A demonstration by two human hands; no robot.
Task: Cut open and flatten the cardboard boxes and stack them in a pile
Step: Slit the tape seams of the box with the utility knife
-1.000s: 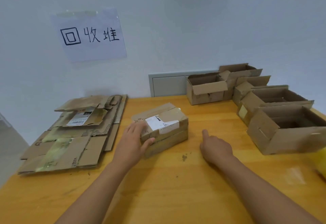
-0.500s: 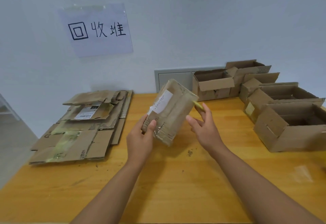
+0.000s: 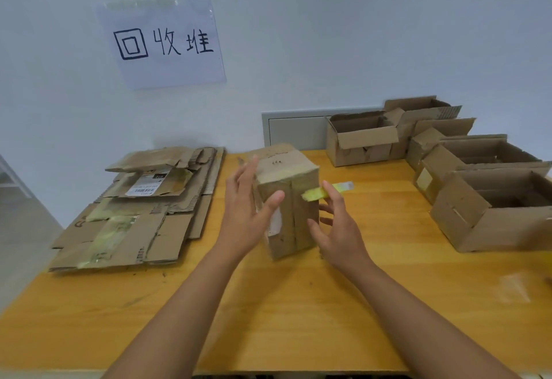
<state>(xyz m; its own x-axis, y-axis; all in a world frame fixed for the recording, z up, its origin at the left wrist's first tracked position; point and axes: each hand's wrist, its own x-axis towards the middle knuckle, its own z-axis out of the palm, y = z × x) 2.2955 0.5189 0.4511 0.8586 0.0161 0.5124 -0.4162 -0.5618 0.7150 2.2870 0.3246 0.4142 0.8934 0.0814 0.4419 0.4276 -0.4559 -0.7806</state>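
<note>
A sealed cardboard box [image 3: 288,199] stands on end at the middle of the table [image 3: 298,313], between the left hand [image 3: 245,214] and right hand [image 3: 334,226]. A pile of flattened cardboard [image 3: 140,208] lies to its left; open boxes [image 3: 466,169] cluster to its right and behind. A paper sign [image 3: 162,42] hangs on the wall above the pile.

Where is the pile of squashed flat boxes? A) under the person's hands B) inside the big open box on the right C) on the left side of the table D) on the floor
C: the flattened cardboard pile lies on the left part of the wooden table, below the paper sign, while the open boxes stand along the right.
</note>
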